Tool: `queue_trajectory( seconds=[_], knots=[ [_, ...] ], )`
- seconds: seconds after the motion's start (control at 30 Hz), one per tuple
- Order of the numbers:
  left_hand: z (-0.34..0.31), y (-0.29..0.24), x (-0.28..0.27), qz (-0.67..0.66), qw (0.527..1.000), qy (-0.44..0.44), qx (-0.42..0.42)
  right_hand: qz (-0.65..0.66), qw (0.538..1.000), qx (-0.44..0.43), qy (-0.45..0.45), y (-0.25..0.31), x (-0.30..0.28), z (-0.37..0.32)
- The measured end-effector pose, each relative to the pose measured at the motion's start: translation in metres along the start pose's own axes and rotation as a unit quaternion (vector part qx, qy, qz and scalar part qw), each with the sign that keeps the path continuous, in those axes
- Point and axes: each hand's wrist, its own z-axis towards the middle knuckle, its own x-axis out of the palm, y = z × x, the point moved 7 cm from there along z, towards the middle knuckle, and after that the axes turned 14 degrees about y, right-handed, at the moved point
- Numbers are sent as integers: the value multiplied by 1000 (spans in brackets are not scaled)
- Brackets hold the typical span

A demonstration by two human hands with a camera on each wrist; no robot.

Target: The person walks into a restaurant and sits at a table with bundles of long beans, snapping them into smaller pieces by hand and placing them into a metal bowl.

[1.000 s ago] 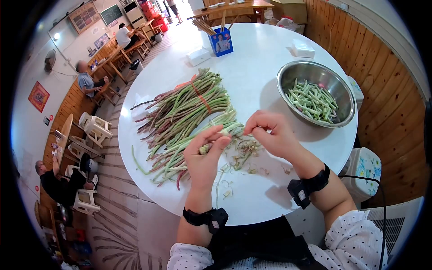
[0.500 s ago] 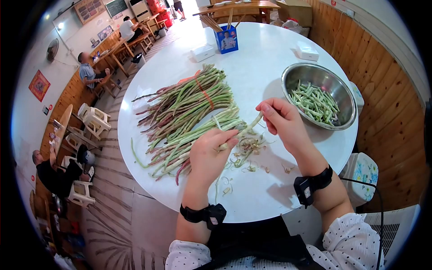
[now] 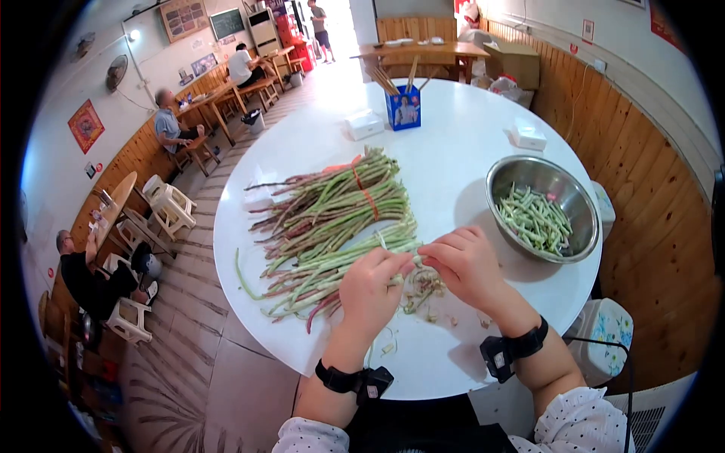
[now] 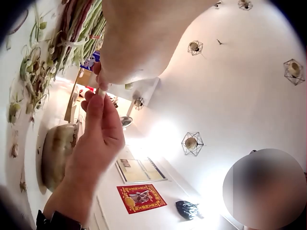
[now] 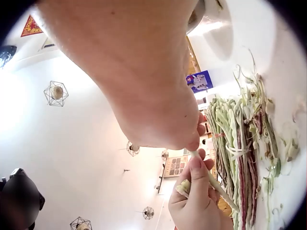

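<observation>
Both hands meet over the near side of the round table, in front of the long beans (image 3: 332,219). In the right wrist view the left hand (image 5: 199,201) pinches a pale green bean (image 5: 221,192) between thumb and fingers, with short pieces (image 5: 183,188) tucked in its palm. The right hand (image 3: 472,272) pinches the bean's other end, its fingertips close to those of the left hand (image 3: 371,291). In the left wrist view the right hand (image 4: 98,143) has thumb and finger together on the pale tip (image 4: 101,93). Trimmings (image 3: 424,291) lie below the hands.
A steel bowl (image 3: 497,219) with short bean pieces (image 3: 532,217) stands at the right. Farther back are a blue chopstick box (image 3: 405,112) and two white boxes (image 3: 365,124). Stools (image 3: 170,208) and seated people are at the left, a patterned stool (image 3: 610,340) at the right.
The hands were apart half a second ago, a bean stretched between them; their fingertips are now close together. The head view has tilted up, showing more of the room.
</observation>
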Motion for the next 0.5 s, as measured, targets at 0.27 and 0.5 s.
queue_trajectory(
  seconds=[0.27, 0.5],
  knots=[
    [-4, 3, 4, -26, 1000, 12, 6, 391, 910, 131, -46, -27, 11, -4],
    [-3, 9, 2, -24, 1000, -17, -5, 571, 774, 179, -207, -69, -11, -22]
  ],
)
